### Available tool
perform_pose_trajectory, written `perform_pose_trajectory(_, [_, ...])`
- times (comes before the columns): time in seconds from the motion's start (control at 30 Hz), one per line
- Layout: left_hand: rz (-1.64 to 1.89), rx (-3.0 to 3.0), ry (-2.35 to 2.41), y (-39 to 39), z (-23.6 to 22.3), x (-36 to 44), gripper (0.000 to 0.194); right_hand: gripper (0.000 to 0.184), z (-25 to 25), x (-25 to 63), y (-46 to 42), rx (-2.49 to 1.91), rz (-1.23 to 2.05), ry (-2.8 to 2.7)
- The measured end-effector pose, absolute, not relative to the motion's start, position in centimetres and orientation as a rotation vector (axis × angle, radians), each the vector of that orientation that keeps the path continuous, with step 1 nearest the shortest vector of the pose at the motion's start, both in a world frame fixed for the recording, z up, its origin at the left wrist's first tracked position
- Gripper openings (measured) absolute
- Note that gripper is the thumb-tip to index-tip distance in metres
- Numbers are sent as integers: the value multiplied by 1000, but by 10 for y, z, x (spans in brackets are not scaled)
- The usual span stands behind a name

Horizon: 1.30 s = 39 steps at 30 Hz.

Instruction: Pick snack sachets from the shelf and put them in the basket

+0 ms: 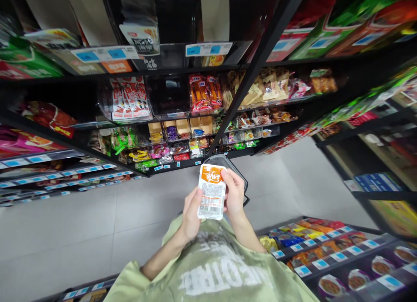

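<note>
A flat white snack pack with an orange top and small printed text is held upright before my chest, its barcode at the lower end. My left hand grips its left edge, thumb on the front. On the other side my right hand has its thumb near the top right corner and its fingers curled behind. The fingers at the back of the pack are partly hidden. Beneath and behind the pack, a grey shopping basket shows in part.
Ahead stands a black shelf rack with several rows of bagged snacks. Red-and-orange packs hang in its middle. At lower right is another shelf with bowl-shaped cups and price tags. Grey tiled floor lies between the racks.
</note>
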<state>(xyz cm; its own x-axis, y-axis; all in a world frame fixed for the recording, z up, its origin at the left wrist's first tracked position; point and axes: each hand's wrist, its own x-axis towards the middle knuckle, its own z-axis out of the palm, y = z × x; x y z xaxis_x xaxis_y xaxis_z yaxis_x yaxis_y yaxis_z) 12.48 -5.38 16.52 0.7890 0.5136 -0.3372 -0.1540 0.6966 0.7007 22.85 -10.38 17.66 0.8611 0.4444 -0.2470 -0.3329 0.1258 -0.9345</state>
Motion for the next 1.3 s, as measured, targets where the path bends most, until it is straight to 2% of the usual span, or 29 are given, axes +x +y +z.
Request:
perform_pose_trajectory(0.97, [394,695,560,-54,164,124,38,40,177,226,-105,-1317,591,-89])
perform_pose_trajectory(1.3, [389,698,540,-56,162,123,41,38,178,225,-108,-1300,580,-87])
